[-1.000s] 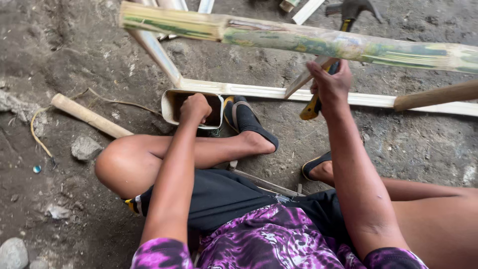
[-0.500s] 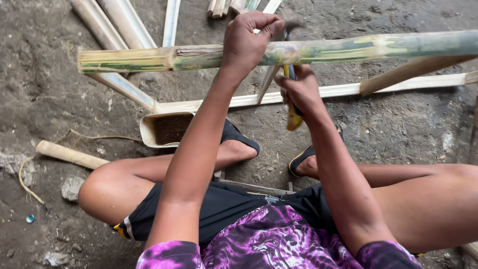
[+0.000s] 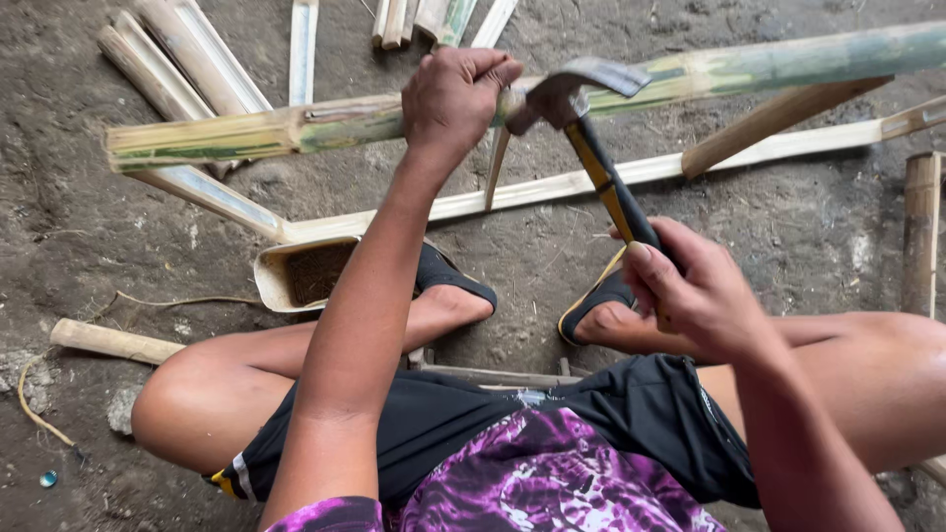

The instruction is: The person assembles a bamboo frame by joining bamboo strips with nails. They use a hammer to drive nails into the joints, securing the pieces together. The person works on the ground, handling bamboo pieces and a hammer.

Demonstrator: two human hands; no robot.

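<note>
Down on the dirt floor (image 3: 808,227), the person sits with knees spread and both arms stretched forward over the lap. Their left hand (image 3: 455,97) reaches far out, arm nearly straight, and its fingers are curled shut over the top of a long green-and-yellow bamboo pole (image 3: 296,126) that runs across the view from left to right, raised above the ground. The knuckles face the camera and the wrist is bent slightly downward.

Their right hand (image 3: 690,286) sits closer to the body, wrapped firmly around the black-and-yellow handle of a claw hammer (image 3: 591,148). The elbow is bent and the forearm angles up and inward. The hammer slants up and to the left from that grip, its dark metal head (image 3: 576,84) lying just beside the left hand's fingers, right at the pole.

Below the pole, a pale split bamboo strip (image 3: 552,185) lies on the ground, running rightward and slightly up. A shallow open bamboo trough with dark contents (image 3: 305,274) sits by the left foot, which wears a black sandal (image 3: 448,281). More split bamboo pieces (image 3: 197,59) lie fanned at the upper left, and a short wooden stick (image 3: 113,342) rests near the left knee.
</note>
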